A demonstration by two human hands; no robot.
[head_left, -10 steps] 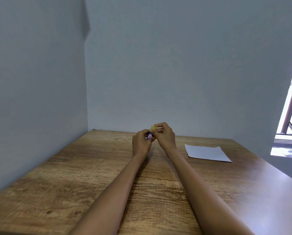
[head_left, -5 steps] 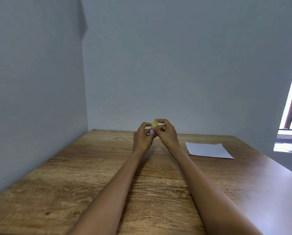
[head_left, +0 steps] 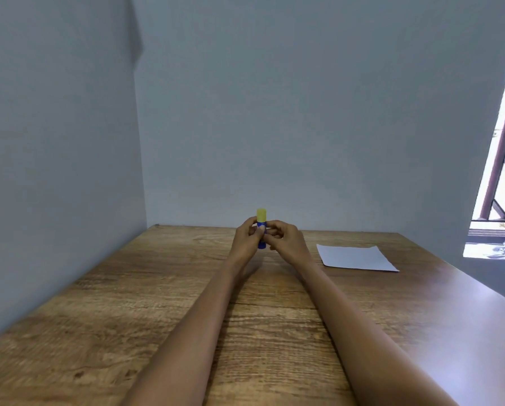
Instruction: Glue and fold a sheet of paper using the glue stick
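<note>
- Left hand (head_left: 247, 240) and right hand (head_left: 286, 241) both pinch the upright glue stick (head_left: 261, 227) above the counter (head_left: 157, 303).
- Paper sheet (head_left: 355, 257) lies flat, near the right edge.

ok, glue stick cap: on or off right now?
On. The yellow cap sits atop the blue glue stick, held upright between the left hand and right hand. No glue tip is exposed.

Two bare forearms run up from the near edge, slim and long, with no sleeves, watch, bracelet or rings visible. The left hand (head_left: 247, 240) and right hand (head_left: 286, 243) wear no gloves.
</note>
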